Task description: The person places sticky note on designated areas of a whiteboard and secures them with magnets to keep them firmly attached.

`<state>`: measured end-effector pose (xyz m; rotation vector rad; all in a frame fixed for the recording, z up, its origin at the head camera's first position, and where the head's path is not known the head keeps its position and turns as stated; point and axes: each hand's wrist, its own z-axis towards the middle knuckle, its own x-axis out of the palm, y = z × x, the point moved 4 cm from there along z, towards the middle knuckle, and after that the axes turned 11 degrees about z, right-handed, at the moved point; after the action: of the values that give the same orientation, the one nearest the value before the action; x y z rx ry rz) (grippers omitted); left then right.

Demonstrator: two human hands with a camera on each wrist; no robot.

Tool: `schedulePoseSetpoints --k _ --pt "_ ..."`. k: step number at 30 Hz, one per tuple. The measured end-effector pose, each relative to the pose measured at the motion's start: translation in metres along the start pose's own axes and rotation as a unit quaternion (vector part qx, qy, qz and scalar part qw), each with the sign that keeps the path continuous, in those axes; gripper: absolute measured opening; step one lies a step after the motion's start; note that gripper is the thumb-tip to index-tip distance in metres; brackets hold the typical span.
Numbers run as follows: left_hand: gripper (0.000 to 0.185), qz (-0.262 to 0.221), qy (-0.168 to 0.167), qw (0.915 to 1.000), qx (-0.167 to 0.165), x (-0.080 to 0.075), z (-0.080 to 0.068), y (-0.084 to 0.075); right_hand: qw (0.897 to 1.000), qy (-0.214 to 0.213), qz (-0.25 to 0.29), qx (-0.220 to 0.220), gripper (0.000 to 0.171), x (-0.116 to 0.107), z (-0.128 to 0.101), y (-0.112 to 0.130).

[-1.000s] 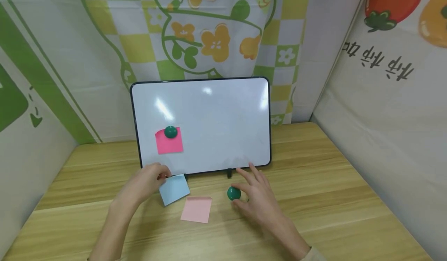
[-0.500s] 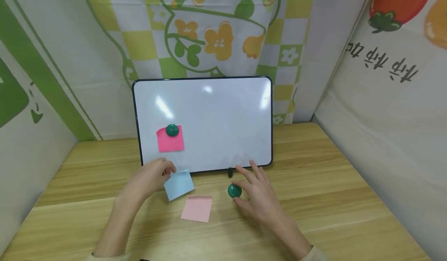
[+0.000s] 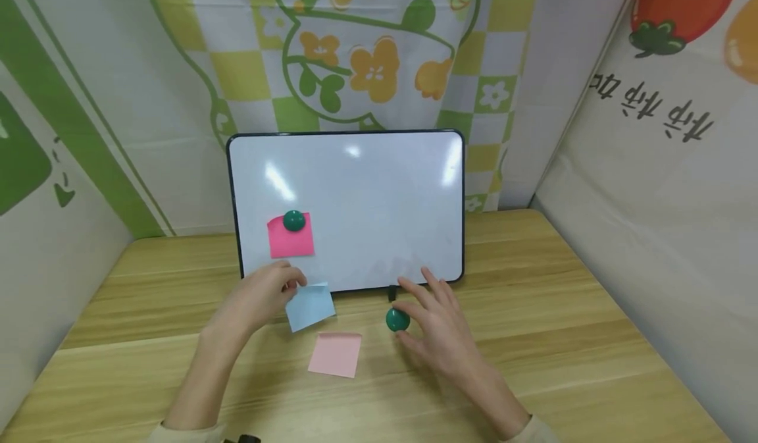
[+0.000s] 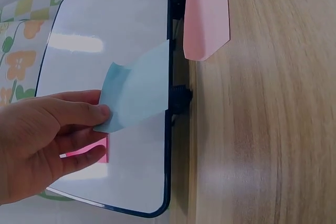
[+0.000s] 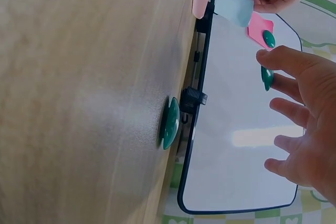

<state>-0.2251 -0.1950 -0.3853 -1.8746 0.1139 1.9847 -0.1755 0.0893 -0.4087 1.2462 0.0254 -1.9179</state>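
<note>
Between the hands: a pale pink note [image 3: 334,354] lies flat on the wooden surface [image 3: 592,338], touched by neither.
Blue note [image 3: 310,306]: pinched at its upper left corner, lifted off the surface, hanging just before the lower edge of the whiteboard [image 3: 379,193].
Left hand [image 3: 254,301]: thumb and fingers curled on that corner of the blue note.
Right hand [image 3: 435,328]: fingers spread and relaxed, holding nothing; its fingertips sit just beside the loose green magnet [image 3: 397,320], and contact cannot be told.
Loose green magnet: rests on the surface beside the board's black foot clip [image 3: 391,292].
Whiteboard: stands tilted back against the patterned curtain [image 3: 367,48].
On the board: a bright pink note [image 3: 290,239] pinned by another green magnet [image 3: 293,220], above the left hand.
</note>
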Motion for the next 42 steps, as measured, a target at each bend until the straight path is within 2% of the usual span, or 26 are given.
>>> schedulePoseSetpoints --k 13,26,33,42 --pt "0.025 -0.011 -0.009 0.9999 0.009 -0.007 0.008 -0.006 1.0 -0.002 -0.012 -0.009 0.04 -0.001 0.001 0.001" --pt "0.024 -0.007 -0.016 0.9996 0.024 -0.013 0.02 -0.015 0.998 -0.032 -0.01 -0.058 0.039 -0.006 0.007 0.003" --pt "0.024 -0.014 -0.014 0.9995 0.025 -0.014 0.026 -0.017 0.999 -0.02 -0.017 -0.047 0.04 -0.008 0.01 0.006" --pt "0.022 -0.015 -0.027 0.9987 0.04 -0.011 0.034 -0.023 0.998 -0.039 -0.021 -0.052 0.042 -0.009 0.012 0.006"
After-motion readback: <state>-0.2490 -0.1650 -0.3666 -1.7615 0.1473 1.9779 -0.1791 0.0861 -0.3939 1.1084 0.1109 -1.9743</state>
